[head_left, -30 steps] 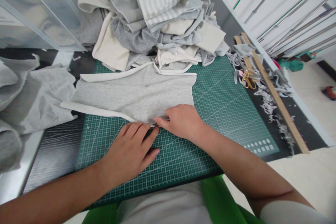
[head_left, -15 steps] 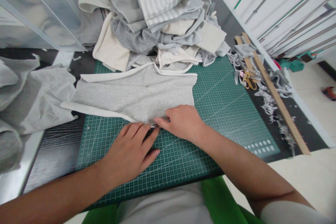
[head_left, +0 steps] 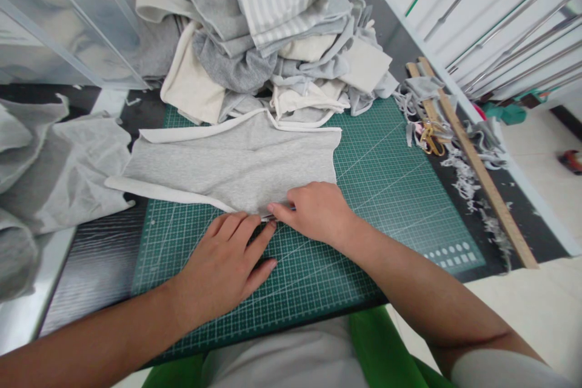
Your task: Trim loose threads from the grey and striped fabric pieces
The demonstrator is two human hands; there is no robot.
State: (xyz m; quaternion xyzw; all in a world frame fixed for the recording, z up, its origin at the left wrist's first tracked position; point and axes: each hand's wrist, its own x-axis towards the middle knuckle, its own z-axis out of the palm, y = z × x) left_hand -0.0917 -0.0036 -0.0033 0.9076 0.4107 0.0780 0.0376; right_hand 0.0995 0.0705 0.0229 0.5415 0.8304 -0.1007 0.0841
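A light grey piece of knit fabric with pale rolled edges lies spread on the green cutting mat. At its near edge, my left hand rests flat, fingers stretched out and tips on the fabric's border, thumb apart. Just to the right, my right hand is closed, with thumb and index finger pinching a slim, dark metal tool at that same edge. Most of the tool is hidden under the fingers, so its kind cannot be made out.
A high pile of grey, cream and striped fabric stands at the back. More grey cloth lies left, below a translucent bin. Along the right edge are wooden strips, gold-handled scissors and fabric scraps.
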